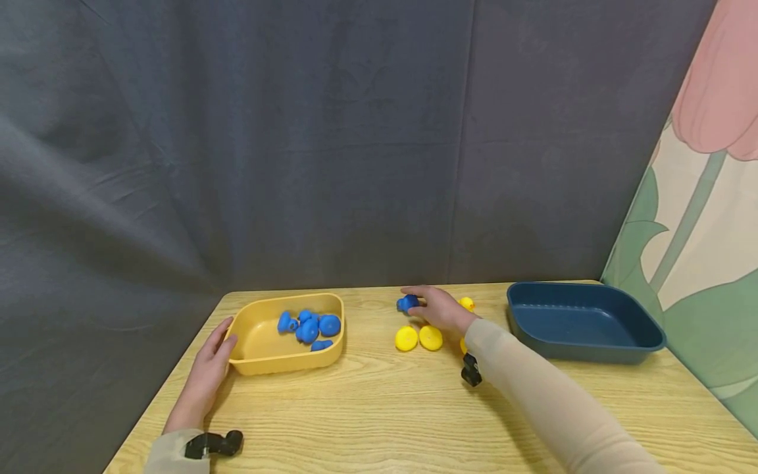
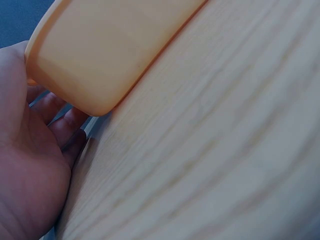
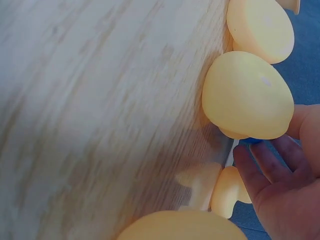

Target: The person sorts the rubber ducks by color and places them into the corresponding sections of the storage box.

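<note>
right hand [image 1: 438, 308]: reached out over the table's far middle, fingers curled round a blue piece [image 1: 406, 303], which sat at the fingertips just off or on the wood, can't tell which; in the wrist view only a sliver of blue showed past the fingers [image 3: 260, 172].
left hand [image 1: 208, 365]: rested vs the near-left corner of the yellow tray [image 1: 260, 342], fingers fairly straight along its outer wall, thumb up by the rim; pressing, not wrapped round it. wrist view: palm [image 2: 25, 165] touching tray corner [image 2: 100, 55].
yellow tray: on the table left of centre, w/ several blue pieces [image 1: 309, 326] heaped toward its far-right part.
yellow pieces: two round ones [image 1: 418, 338] side by side just near of the right hand, one more [image 1: 466, 303] beyond the wrist, another partly hidden by the forearm.
dark blue tray [image 1: 583, 322]: right side of table, well apart from the yellow one.
table [image 1: 367, 415]: light wood grain.
backdrop: grey cloth [image 1: 296, 145] behind; flower-print panel [image 1: 699, 197] at right.
</note>
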Demonstrator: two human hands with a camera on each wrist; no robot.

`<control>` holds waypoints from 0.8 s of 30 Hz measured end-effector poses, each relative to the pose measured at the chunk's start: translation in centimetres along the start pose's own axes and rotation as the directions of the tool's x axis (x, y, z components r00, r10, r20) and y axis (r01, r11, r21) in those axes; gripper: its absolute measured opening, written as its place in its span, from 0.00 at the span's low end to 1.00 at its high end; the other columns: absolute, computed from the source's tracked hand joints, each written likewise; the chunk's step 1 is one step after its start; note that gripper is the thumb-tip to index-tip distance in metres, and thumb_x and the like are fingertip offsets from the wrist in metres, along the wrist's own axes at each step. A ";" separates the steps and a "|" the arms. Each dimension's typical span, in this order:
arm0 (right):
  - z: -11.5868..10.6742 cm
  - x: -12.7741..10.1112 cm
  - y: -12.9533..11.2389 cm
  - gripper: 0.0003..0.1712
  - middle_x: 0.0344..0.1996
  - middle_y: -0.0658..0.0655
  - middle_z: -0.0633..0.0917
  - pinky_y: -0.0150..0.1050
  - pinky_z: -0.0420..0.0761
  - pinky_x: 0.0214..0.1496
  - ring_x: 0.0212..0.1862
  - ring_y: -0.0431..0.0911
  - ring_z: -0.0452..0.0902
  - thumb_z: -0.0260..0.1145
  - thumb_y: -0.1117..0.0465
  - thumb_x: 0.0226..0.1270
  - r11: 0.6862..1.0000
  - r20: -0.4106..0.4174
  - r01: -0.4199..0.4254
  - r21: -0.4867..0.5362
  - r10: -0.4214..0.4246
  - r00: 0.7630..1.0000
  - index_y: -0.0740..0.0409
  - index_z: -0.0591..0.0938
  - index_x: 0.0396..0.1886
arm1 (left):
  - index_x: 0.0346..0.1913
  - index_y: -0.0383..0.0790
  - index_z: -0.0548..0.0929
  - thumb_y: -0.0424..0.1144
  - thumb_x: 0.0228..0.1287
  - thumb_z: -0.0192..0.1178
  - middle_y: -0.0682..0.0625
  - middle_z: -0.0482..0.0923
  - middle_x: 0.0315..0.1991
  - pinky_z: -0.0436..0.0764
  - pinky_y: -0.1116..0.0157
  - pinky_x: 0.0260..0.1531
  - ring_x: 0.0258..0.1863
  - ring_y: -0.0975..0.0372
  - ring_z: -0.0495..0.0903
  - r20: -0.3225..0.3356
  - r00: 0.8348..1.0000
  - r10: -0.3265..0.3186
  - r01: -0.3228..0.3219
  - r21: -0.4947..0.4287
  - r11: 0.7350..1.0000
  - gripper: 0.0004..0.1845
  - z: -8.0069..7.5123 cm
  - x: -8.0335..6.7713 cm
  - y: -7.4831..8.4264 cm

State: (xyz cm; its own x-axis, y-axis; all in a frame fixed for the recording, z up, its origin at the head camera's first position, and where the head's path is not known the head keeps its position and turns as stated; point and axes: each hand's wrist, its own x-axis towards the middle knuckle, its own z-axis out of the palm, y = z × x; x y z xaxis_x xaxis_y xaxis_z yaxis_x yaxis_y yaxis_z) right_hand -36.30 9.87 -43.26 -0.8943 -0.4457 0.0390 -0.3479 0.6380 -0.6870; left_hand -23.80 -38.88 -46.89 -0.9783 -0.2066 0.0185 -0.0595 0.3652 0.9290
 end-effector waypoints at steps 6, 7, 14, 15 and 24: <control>0.0 0.1 0.0 0.32 0.76 0.65 0.76 0.60 0.75 0.77 0.74 0.64 0.75 0.69 0.66 0.82 1.000 -0.010 -0.001 -0.005 0.001 1.000 0.57 0.76 0.81 | 0.93 0.49 0.47 0.50 0.92 0.48 0.43 0.42 0.91 0.49 0.47 0.86 0.89 0.48 0.43 -0.002 1.000 0.003 -0.003 0.002 1.000 0.38 0.0 0.0 -0.1; 0.0 0.2 0.1 0.31 0.75 0.64 0.77 0.60 0.76 0.77 0.73 0.63 0.76 0.70 0.66 0.82 1.000 -0.012 -0.001 -0.013 0.001 1.000 0.57 0.77 0.81 | 0.93 0.49 0.46 0.50 0.92 0.48 0.43 0.41 0.91 0.49 0.47 0.86 0.89 0.48 0.43 -0.002 1.000 0.003 -0.003 0.004 1.000 0.38 0.0 0.0 -0.1; 0.3 0.4 0.3 0.27 0.65 0.61 0.82 0.57 0.79 0.74 0.64 0.58 0.80 0.72 0.67 0.80 0.999 -0.028 0.008 -0.046 -0.010 1.000 0.60 0.82 0.76 | 0.93 0.48 0.46 0.49 0.92 0.47 0.43 0.41 0.91 0.49 0.47 0.86 0.89 0.48 0.43 -0.001 1.000 0.009 -0.009 0.005 1.000 0.37 0.1 0.0 0.0; 0.3 0.4 0.3 0.27 0.63 0.61 0.82 0.57 0.80 0.74 0.63 0.57 0.80 0.72 0.67 0.80 0.999 -0.030 0.013 -0.050 -0.015 0.999 0.61 0.82 0.75 | 0.93 0.48 0.46 0.49 0.92 0.47 0.43 0.41 0.91 0.49 0.47 0.86 0.89 0.48 0.43 -0.001 1.000 0.010 -0.010 0.003 1.000 0.37 0.1 0.0 0.0; 0.6 0.7 0.8 0.21 0.56 0.59 0.84 0.55 0.81 0.69 0.53 0.52 0.79 0.73 0.67 0.78 0.994 -0.047 0.052 -0.093 -0.057 0.997 0.62 0.87 0.68 | 0.93 0.48 0.46 0.49 0.92 0.47 0.43 0.41 0.92 0.49 0.47 0.86 0.89 0.48 0.42 0.001 1.000 0.006 -0.006 0.000 1.000 0.37 0.0 0.0 0.0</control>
State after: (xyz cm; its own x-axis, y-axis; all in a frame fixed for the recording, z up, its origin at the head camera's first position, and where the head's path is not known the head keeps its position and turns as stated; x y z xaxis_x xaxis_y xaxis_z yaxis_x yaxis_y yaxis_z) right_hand -37.04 9.66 -44.26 -0.8853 -0.4514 0.1119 -0.4189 0.6693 -0.6136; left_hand -23.77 -38.87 -46.88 -0.9789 -0.2031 0.0239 -0.0533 0.3662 0.9290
